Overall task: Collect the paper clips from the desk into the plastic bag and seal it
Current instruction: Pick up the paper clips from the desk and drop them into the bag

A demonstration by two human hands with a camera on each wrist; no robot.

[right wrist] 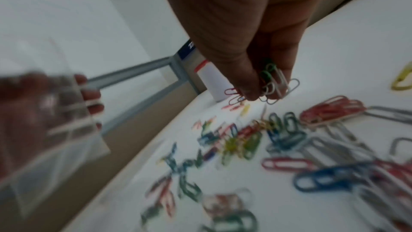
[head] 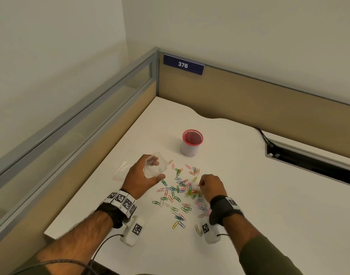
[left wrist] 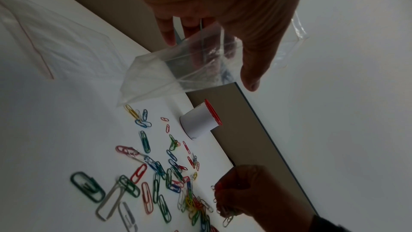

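Left hand (head: 142, 175) fingers grip plastic bag (head: 155, 165) | right hand (head: 212, 186) fingers pinch paper clips (right wrist: 270, 84) | carry to 10 o'clock; you widen the mouth first.

Both hands raised, left (head: 142, 176) and right (head: 212, 185), fingers curled.

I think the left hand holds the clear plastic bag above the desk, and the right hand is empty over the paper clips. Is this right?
Not quite. The left hand does hold the plastic bag above the desk, but the right hand is not empty: its fingers pinch a bunch of paper clips, as the right wrist view shows.
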